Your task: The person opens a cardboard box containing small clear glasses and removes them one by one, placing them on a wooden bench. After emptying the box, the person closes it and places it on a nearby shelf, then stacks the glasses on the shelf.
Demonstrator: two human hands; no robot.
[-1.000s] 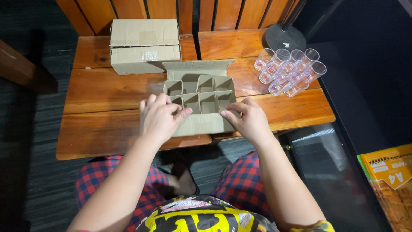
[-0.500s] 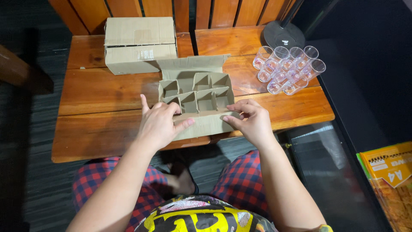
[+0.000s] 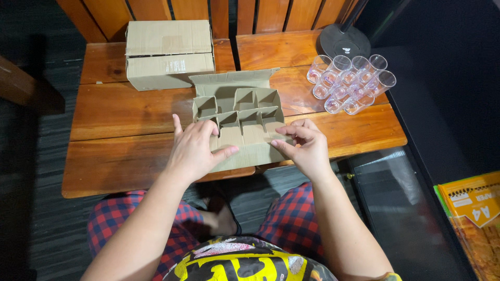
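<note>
An open cardboard box with a divider insert (image 3: pixel 239 112) lies on the wooden table (image 3: pixel 120 109) in front of me, its lid flap standing up at the back. My left hand (image 3: pixel 195 148) rests on the box's near left corner, thumb pressing the front flap. My right hand (image 3: pixel 304 145) pinches the near right corner of the same box. The compartments look empty.
A closed cardboard box (image 3: pixel 169 52) sits at the back left of the table. Several clear plastic cups (image 3: pixel 351 80) lie clustered at the right. A round black base (image 3: pixel 344 39) stands behind them. A yellow paper package (image 3: pixel 476 200) lies on the floor at right.
The view has shifted slightly. Both hands have slid a little along the box's near edge, my right fingers now pinching its corner.
</note>
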